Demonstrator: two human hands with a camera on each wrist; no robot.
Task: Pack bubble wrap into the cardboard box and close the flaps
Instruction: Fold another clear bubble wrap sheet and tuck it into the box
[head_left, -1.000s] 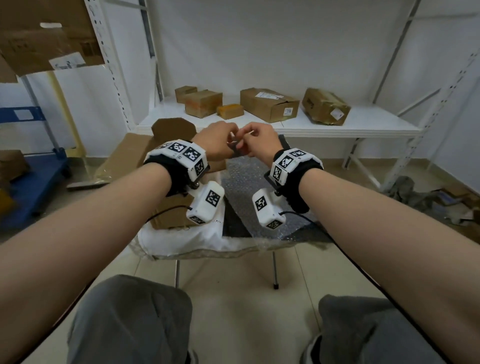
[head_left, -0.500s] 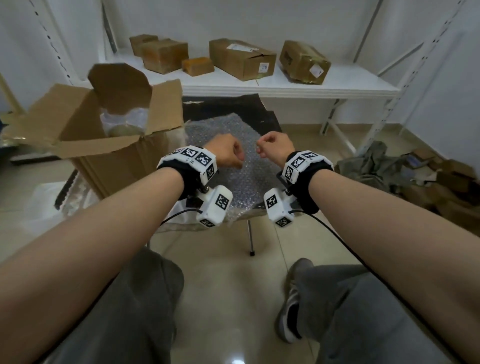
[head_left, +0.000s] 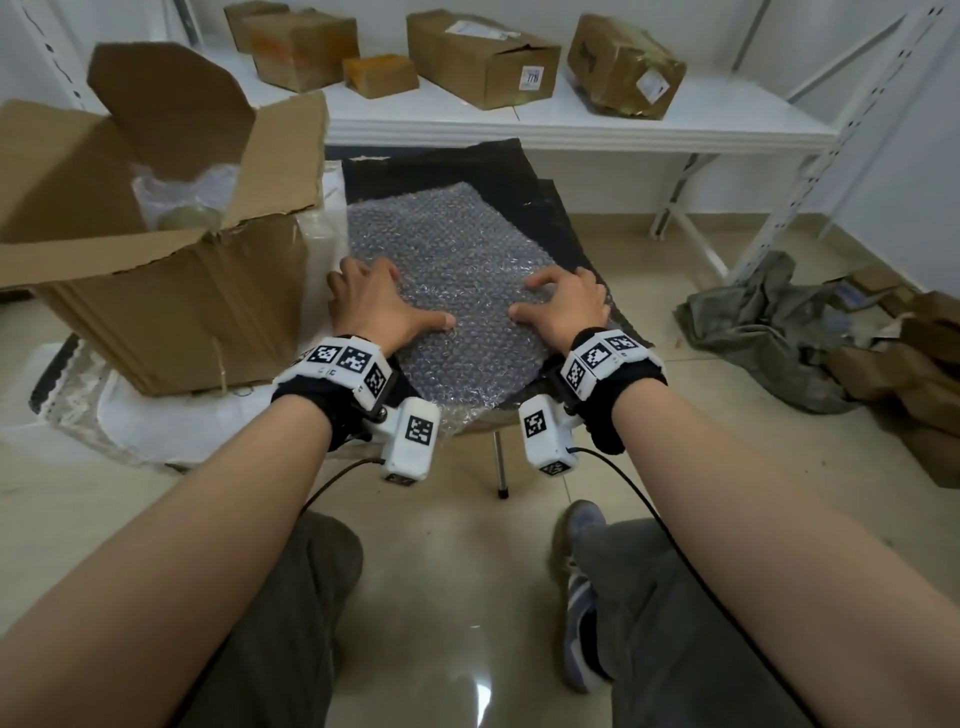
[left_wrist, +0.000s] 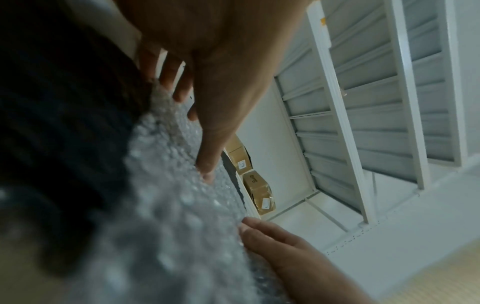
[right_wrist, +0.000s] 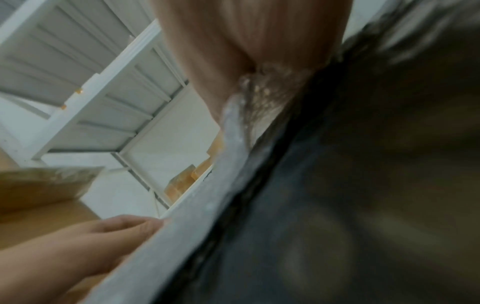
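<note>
Head view: bubble wrap (head_left: 457, 291) lies flat on a dark sheet (head_left: 519, 171) over a small desk, just right of the open cardboard box (head_left: 171, 306), whose flaps stand up; something pale already sits inside it. Sheet is roughly rectangular, long axis running from the person toward the shelf (head_left: 571, 124) beyond the box, slightly skewed. Left hand (head_left: 376, 306) and right hand (head_left: 566, 304) both rest on its near half, fingers spread and a little bent, pressing, not gripping. It should handle as very light, soft, floppy and a bit slick; best gathered at near edge or corners, then bunched, since it won't hold shape. Left wrist view: left fingers (left_wrist: 207, 164) touch the bubbled surface, right fingertips (left_wrist: 259, 228) at its edge. Right wrist view: blurred; the wrap's edge (right_wrist: 228, 131) under the palm, grip cannot be told.
</note>
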